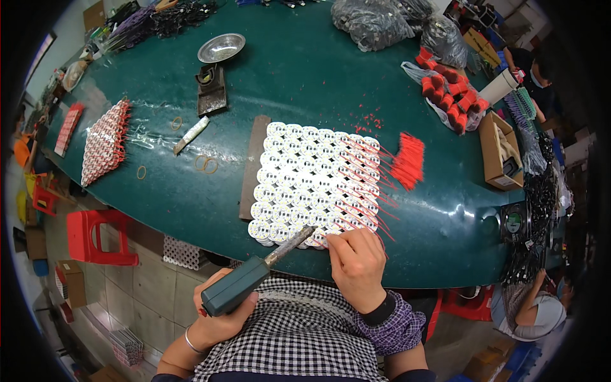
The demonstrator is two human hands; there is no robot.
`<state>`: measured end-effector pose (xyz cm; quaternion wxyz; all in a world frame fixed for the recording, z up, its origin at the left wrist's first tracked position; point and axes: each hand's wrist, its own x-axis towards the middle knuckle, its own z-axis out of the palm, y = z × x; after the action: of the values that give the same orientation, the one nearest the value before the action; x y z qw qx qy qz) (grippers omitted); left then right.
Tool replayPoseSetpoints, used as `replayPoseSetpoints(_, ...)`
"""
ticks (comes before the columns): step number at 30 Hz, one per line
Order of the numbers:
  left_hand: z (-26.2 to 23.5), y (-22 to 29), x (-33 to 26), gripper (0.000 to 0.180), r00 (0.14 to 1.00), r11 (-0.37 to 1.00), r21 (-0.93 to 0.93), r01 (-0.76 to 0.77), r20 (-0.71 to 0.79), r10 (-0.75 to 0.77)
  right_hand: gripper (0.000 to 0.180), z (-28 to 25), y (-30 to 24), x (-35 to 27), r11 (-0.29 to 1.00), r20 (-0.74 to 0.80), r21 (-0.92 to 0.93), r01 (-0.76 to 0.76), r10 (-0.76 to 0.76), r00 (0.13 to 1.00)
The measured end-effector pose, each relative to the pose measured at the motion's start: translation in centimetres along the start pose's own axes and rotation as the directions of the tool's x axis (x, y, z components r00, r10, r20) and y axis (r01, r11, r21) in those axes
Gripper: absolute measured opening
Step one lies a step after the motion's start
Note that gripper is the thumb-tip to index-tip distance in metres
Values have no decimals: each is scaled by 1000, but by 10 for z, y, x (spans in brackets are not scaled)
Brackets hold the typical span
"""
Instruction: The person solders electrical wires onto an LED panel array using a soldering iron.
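My left hand [224, 326] is wrapped round the green handle of a soldering iron [237, 285]. The iron's metal tip reaches the front row of a panel of round white circuit boards [298, 175] on the table. Thumb and fingers of my right hand [359, 264] are pinched together at the panel's front right edge, on what appears to be a thin red wire mostly hidden by the fingers. Red wires [359, 184] stick out from the boards in the right-hand columns. Beside the panel lies a bundle of loose red wires [408, 160].
A dark strip [253, 169] runs along the panel's left edge. Further left are a taped blade tool [192, 135], rubber bands, a soldering-iron stand [212, 92], a metal bowl [221, 48] and wired boards [105, 143]. Bagged red bundles [449, 95] and a cardboard box [499, 153] stand right.
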<state>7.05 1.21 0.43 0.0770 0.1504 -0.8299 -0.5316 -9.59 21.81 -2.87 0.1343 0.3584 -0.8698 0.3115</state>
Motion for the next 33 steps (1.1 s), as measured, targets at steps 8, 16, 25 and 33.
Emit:
replayPoseSetpoints(8,3,-17,-13,39,963,956,-255,142,-188,-193,7,-43,64,28,983,-192,-135,-122,95,977)
replayPoseSetpoints(16,5,-20,3,42,964,952,-259,165,-164,-211,10,-37,158,56,938,-141,-313,-148,108,984)
replayPoseSetpoints(25,0,-35,21,41,968,952,-279,128,-174,-181,10,-27,163,62,922,-87,-355,-156,133,987)
replayPoseSetpoints(33,0,-34,26,43,974,962,-251,110,-166,-154,8,-32,165,59,944,-129,-280,-177,145,981)
